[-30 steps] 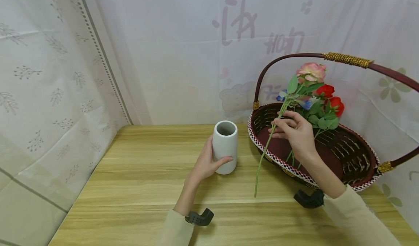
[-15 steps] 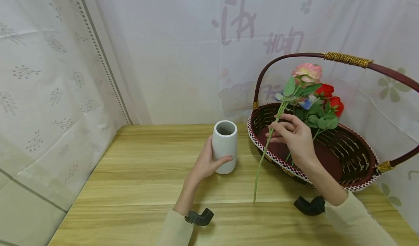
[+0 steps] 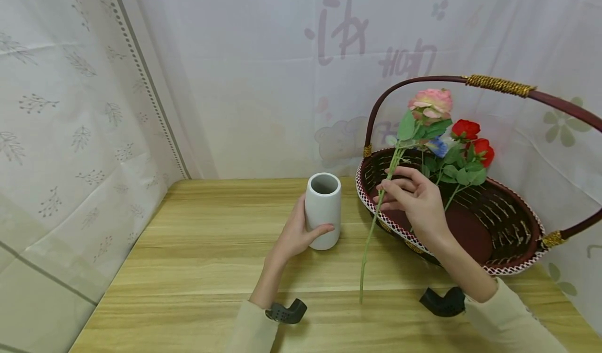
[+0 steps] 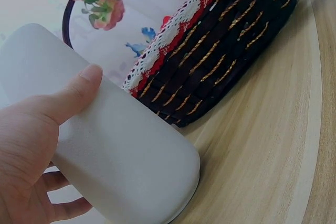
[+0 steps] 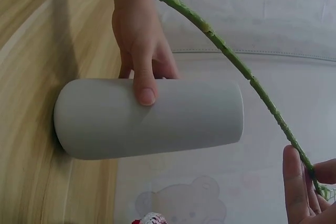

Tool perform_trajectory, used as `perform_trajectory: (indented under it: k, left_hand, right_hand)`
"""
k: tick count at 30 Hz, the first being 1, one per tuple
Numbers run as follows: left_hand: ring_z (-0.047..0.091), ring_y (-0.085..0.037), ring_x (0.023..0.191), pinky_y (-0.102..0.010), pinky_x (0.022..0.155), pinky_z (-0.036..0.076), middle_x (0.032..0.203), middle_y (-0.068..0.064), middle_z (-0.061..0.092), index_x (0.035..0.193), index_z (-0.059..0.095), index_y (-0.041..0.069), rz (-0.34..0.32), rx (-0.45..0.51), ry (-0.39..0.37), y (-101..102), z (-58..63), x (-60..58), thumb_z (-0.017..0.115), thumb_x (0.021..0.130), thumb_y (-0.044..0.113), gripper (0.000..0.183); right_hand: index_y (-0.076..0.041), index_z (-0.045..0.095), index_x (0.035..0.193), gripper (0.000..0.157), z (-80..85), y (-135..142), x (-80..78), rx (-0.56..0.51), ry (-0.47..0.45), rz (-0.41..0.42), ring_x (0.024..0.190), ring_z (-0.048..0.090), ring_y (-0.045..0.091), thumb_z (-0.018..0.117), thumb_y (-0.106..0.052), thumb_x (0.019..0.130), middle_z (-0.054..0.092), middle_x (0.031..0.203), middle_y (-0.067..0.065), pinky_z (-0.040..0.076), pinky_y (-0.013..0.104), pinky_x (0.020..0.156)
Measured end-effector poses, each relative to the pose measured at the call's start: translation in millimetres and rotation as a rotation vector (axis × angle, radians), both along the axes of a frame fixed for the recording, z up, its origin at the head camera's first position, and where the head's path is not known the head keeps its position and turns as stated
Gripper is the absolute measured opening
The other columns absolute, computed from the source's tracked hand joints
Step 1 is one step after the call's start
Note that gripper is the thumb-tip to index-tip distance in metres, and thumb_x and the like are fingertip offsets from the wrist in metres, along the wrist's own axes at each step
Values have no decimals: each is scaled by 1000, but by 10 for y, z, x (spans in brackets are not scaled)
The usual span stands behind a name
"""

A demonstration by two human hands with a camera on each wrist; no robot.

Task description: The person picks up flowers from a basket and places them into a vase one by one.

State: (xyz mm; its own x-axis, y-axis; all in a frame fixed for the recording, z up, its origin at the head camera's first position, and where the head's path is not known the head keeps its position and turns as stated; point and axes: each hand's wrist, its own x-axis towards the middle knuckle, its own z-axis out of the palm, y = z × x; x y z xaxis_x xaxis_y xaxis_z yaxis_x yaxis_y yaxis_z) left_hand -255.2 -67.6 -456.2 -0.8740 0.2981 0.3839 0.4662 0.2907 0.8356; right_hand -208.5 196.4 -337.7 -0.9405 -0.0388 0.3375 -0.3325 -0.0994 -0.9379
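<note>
A white cylindrical vase point(image 3: 325, 212) stands upright on the wooden table, its round mouth facing up. My left hand point(image 3: 296, 233) grips it from the left, thumb across the front and fingers behind. To its right, my right hand point(image 3: 423, 204) pinches the long green stem of a pink artificial flower point(image 3: 430, 105) between thumb and fingers. The blossom points up, and the stem's lower end hangs in front of the basket, right of the vase. In the right wrist view the bare stem point(image 5: 226, 51) curves past the vase's mouth.
A dark woven basket point(image 3: 470, 233) with lace trim and a tall arched handle point(image 3: 500, 85) stands at the right. Red flowers point(image 3: 482, 152) and a blue flower point(image 3: 438, 146) lie in it. A printed curtain point(image 3: 244, 81) hangs behind the table.
My right hand has moved left and slightly down toward the vase, carrying the pink flower; its stem end is lower and nearer me. The left hand and vase have stayed put.
</note>
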Motion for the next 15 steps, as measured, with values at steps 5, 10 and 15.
perform_trajectory:
  k: [5, 10, 15]
  left_hand:
    - [52, -23, 124, -48, 103, 44, 142, -6, 48, 155, 30, 19, 11, 9, 6, 6, -1, 16, 88, 81, 27, 95]
    - [52, -27, 124, -51, 103, 43, 142, -9, 48, 155, 31, 17, 12, 41, 11, 15, -5, 18, 89, 79, 21, 96]
    - [52, -29, 125, -49, 104, 43, 143, -12, 47, 155, 30, 12, 2, 43, -7, 12, 97, 79, 88, 81, 18, 94]
  right_hand:
    - [0, 56, 125, 29, 12, -49, 38, 23, 8, 22, 76, 72, 22, 65, -7, 99, 72, 95, 11, 60, 36, 67]
    - [0, 55, 126, 30, 37, -81, 61, 40, 3, 47, 77, 73, 23, 65, -7, 99, 72, 96, 10, 60, 36, 68]
    - [2, 52, 129, 35, 60, -115, 64, 81, -15, 53, 76, 72, 21, 66, -10, 99, 70, 97, 12, 60, 37, 68]
